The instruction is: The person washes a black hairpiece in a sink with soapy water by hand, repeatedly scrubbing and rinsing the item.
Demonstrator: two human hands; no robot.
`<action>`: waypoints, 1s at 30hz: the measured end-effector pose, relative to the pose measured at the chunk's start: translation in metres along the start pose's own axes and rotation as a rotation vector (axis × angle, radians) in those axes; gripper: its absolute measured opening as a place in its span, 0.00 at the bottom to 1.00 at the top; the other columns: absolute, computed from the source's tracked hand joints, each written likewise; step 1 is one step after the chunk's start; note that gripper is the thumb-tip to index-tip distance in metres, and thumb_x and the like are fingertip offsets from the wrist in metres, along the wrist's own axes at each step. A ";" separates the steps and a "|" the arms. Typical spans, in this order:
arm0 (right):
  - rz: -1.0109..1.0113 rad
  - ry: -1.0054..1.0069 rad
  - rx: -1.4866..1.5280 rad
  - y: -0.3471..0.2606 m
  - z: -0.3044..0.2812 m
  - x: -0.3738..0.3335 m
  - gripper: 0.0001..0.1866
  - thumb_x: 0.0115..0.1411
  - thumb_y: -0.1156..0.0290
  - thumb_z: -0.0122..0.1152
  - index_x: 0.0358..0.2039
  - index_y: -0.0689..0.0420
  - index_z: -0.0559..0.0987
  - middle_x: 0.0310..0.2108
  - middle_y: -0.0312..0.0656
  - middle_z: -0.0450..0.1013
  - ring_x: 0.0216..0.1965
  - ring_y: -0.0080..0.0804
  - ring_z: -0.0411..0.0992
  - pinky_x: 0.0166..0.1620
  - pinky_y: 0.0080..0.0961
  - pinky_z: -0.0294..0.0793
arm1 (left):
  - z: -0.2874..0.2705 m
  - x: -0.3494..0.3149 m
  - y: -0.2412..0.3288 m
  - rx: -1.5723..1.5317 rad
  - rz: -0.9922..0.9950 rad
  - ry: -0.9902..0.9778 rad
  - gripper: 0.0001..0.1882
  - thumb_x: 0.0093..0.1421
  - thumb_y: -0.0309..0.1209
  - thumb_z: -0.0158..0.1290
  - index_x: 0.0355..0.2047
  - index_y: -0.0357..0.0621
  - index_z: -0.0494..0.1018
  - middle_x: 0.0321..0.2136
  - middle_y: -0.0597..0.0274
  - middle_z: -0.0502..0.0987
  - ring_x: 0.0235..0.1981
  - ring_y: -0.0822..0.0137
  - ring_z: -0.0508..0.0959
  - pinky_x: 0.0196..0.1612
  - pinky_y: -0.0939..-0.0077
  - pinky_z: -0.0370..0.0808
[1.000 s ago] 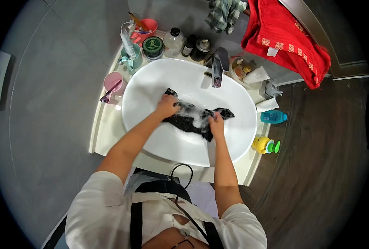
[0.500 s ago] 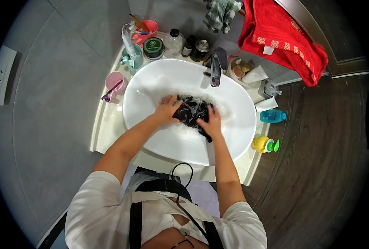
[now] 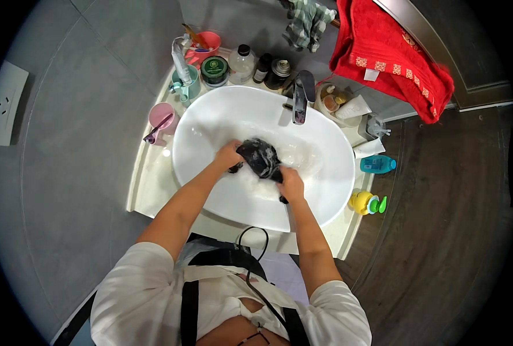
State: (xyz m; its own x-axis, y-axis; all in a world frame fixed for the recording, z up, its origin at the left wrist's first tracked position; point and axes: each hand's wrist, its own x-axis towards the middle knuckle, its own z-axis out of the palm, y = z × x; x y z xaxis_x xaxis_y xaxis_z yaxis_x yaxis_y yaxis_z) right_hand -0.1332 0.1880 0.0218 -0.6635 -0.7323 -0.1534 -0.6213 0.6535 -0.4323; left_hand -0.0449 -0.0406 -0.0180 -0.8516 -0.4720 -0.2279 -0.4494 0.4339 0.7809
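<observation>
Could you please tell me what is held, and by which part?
A soapy black cloth: left hand grips its left side, right hand its lower right.

Counter [image 3: 147,199] is pretty packed tbh: pink mug [image 3: 162,117] on the left, then a teal mug [image 3: 193,90], coral cup [image 3: 211,42], green-lidded tub [image 3: 215,70] and a clear bottle [image 3: 241,66] toward the back. Blue bottle [image 3: 377,164] and yellow pump bottle [image 3: 361,202] are over by the right edge. Red towel [image 3: 392,52] hangs up top right, checked cloth [image 3: 308,26] beside it, socket [image 3: 4,108] far left.
</observation>
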 end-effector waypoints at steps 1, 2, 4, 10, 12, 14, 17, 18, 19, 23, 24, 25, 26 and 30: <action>0.221 0.073 0.091 -0.004 0.001 0.003 0.22 0.41 0.72 0.59 0.40 0.62 0.70 0.37 0.52 0.69 0.40 0.44 0.67 0.43 0.31 0.67 | 0.000 0.001 -0.005 -0.107 -0.080 -0.019 0.16 0.44 0.29 0.51 0.36 0.43 0.68 0.32 0.57 0.74 0.34 0.61 0.75 0.38 0.69 0.71; 0.441 0.145 0.184 -0.008 0.001 0.008 0.19 0.42 0.72 0.58 0.37 0.63 0.71 0.34 0.52 0.70 0.37 0.45 0.69 0.41 0.32 0.67 | 0.002 0.001 -0.009 -0.461 -0.268 -0.139 0.16 0.45 0.28 0.51 0.37 0.43 0.69 0.32 0.57 0.74 0.34 0.62 0.75 0.39 0.69 0.71; 0.532 0.273 0.923 0.010 0.016 0.024 0.17 0.45 0.76 0.51 0.39 0.63 0.71 0.35 0.44 0.71 0.35 0.33 0.69 0.39 0.25 0.67 | 0.009 0.000 -0.003 -1.173 -0.622 -0.402 0.15 0.45 0.28 0.50 0.37 0.44 0.70 0.32 0.57 0.75 0.34 0.63 0.75 0.39 0.70 0.72; 0.229 0.137 1.397 -0.075 -0.049 0.032 0.32 0.39 0.88 0.42 0.50 0.62 0.60 0.40 0.43 0.66 0.40 0.31 0.67 0.44 0.23 0.67 | -0.023 -0.037 0.064 -1.807 -0.593 -0.304 0.18 0.56 0.44 0.43 0.42 0.49 0.68 0.42 0.62 0.71 0.45 0.61 0.70 0.50 0.53 0.62; 0.182 0.078 1.325 -0.096 -0.065 0.029 0.39 0.34 0.86 0.47 0.53 0.60 0.56 0.45 0.43 0.62 0.44 0.31 0.64 0.47 0.23 0.65 | -0.028 -0.030 0.072 -1.939 -0.496 -0.358 0.19 0.56 0.45 0.43 0.43 0.48 0.68 0.43 0.61 0.71 0.46 0.61 0.69 0.51 0.54 0.62; 0.038 0.087 1.221 -0.114 -0.072 0.024 0.42 0.33 0.84 0.49 0.55 0.58 0.54 0.49 0.43 0.59 0.47 0.32 0.62 0.49 0.24 0.63 | -0.036 -0.021 0.084 -1.917 -0.425 -0.320 0.18 0.56 0.45 0.43 0.38 0.44 0.70 0.36 0.59 0.74 0.38 0.60 0.74 0.43 0.60 0.70; -0.040 0.128 1.155 -0.157 -0.098 0.014 0.44 0.34 0.81 0.57 0.56 0.54 0.54 0.52 0.39 0.55 0.49 0.30 0.59 0.51 0.24 0.61 | -0.058 -0.010 0.109 -1.778 -0.525 -0.402 0.13 0.54 0.39 0.45 0.27 0.42 0.72 0.23 0.58 0.75 0.22 0.61 0.76 0.29 0.68 0.76; -0.089 0.211 1.088 -0.159 -0.092 0.015 0.41 0.35 0.80 0.59 0.54 0.54 0.57 0.51 0.39 0.57 0.48 0.30 0.61 0.50 0.24 0.62 | -0.059 -0.010 0.111 -1.795 -0.510 -0.374 0.12 0.54 0.38 0.45 0.25 0.42 0.72 0.22 0.58 0.75 0.22 0.61 0.76 0.28 0.68 0.75; -0.066 0.236 1.086 -0.160 -0.088 0.015 0.37 0.37 0.79 0.59 0.51 0.56 0.60 0.48 0.39 0.59 0.46 0.29 0.62 0.49 0.24 0.63 | -0.060 -0.010 0.113 -1.811 -0.495 -0.345 0.11 0.53 0.37 0.45 0.24 0.42 0.71 0.22 0.57 0.75 0.21 0.61 0.76 0.27 0.68 0.75; 0.245 0.342 1.069 -0.163 -0.072 0.021 0.20 0.42 0.76 0.59 0.39 0.59 0.67 0.36 0.38 0.67 0.37 0.28 0.66 0.41 0.23 0.66 | -0.053 -0.012 0.124 -1.520 -0.525 0.079 0.08 0.51 0.31 0.45 0.23 0.41 0.70 0.17 0.60 0.70 0.17 0.66 0.72 0.24 0.71 0.71; 0.383 0.376 1.053 -0.158 -0.067 0.026 0.17 0.44 0.76 0.58 0.36 0.60 0.68 0.32 0.37 0.68 0.35 0.27 0.66 0.39 0.23 0.66 | -0.046 -0.013 0.130 -1.411 -0.536 0.194 0.06 0.51 0.30 0.45 0.23 0.41 0.69 0.16 0.62 0.69 0.16 0.67 0.70 0.23 0.71 0.70; 0.324 0.535 1.021 -0.141 -0.055 0.036 0.14 0.45 0.76 0.56 0.35 0.60 0.68 0.30 0.38 0.68 0.32 0.28 0.66 0.38 0.22 0.66 | -0.041 -0.021 0.142 -1.437 -0.502 0.257 0.06 0.51 0.29 0.45 0.27 0.40 0.68 0.17 0.62 0.68 0.17 0.69 0.69 0.23 0.74 0.69; 0.254 0.686 0.989 -0.130 -0.047 0.047 0.11 0.47 0.76 0.54 0.34 0.60 0.68 0.27 0.39 0.68 0.30 0.28 0.66 0.37 0.22 0.65 | -0.029 -0.022 0.137 -1.467 -0.519 0.277 0.08 0.51 0.31 0.45 0.30 0.41 0.67 0.21 0.60 0.69 0.21 0.69 0.70 0.24 0.74 0.69; 0.209 0.732 0.523 -0.140 -0.055 0.056 0.15 0.48 0.76 0.51 0.38 0.61 0.67 0.40 0.47 0.64 0.45 0.38 0.61 0.48 0.28 0.60 | -0.028 -0.020 0.124 -1.641 -0.404 0.120 0.10 0.51 0.32 0.45 0.33 0.42 0.65 0.27 0.59 0.69 0.28 0.66 0.71 0.30 0.72 0.71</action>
State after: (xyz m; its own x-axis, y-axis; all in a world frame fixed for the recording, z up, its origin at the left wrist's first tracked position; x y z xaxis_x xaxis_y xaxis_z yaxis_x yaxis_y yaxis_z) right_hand -0.1057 0.0659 0.1227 -0.9496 -0.1892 0.2498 -0.3103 0.4582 -0.8329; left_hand -0.0759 0.0009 0.0998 -0.7025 -0.4303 -0.5669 0.1813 -0.8784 0.4421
